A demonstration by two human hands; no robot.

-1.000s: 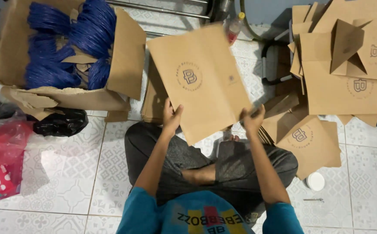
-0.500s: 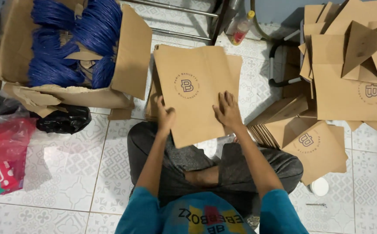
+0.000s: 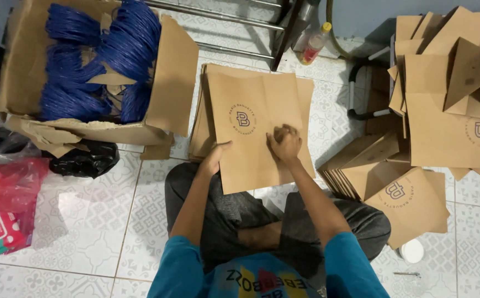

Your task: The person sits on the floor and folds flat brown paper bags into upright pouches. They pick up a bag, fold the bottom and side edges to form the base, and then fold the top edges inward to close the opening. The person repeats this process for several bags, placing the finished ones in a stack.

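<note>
Head view: a person sits cross-legged on the tiled floor (image 3: 85, 232). A flat brown paper bag (image 3: 256, 129) lies in the middle of the frame, on top of a stack of bags (image 3: 200, 124) just like it. Its near edge hangs over the person's knees.

The left hand (image 3: 216, 158) holds the bag's left edge, thumb on top, in a narrow grip. The right hand (image 3: 285, 144) rests on the middle of the bag with the fingers curled in. They seem to pinch or press the paper there, but I cannot tell if they hold a fold.

To do this well, I think the left hand should keep the bag flat and tight, so it does not slide. The right hand should press softly and pull along the crease, so the thin paper does not rip or wrinkle.

Now the edges and the room to move. At the upper left of the frame is a big cardboard box (image 3: 173, 77) full of blue cord bundles (image 3: 107, 49). Its open flap is just beside the stack, so a wide swing to the left could bump it. At the right of the frame, more folded bags (image 3: 411, 198) lie near the right knee, with a tall heap of bags (image 3: 449, 127) above them. A bottle (image 3: 315, 43) stands at the top, near a metal rack (image 3: 223, 19). A red plastic bag (image 3: 8, 182) and a black plastic bag (image 3: 88, 160) lie at the left. The floor at the lower left has the most free room.
</note>
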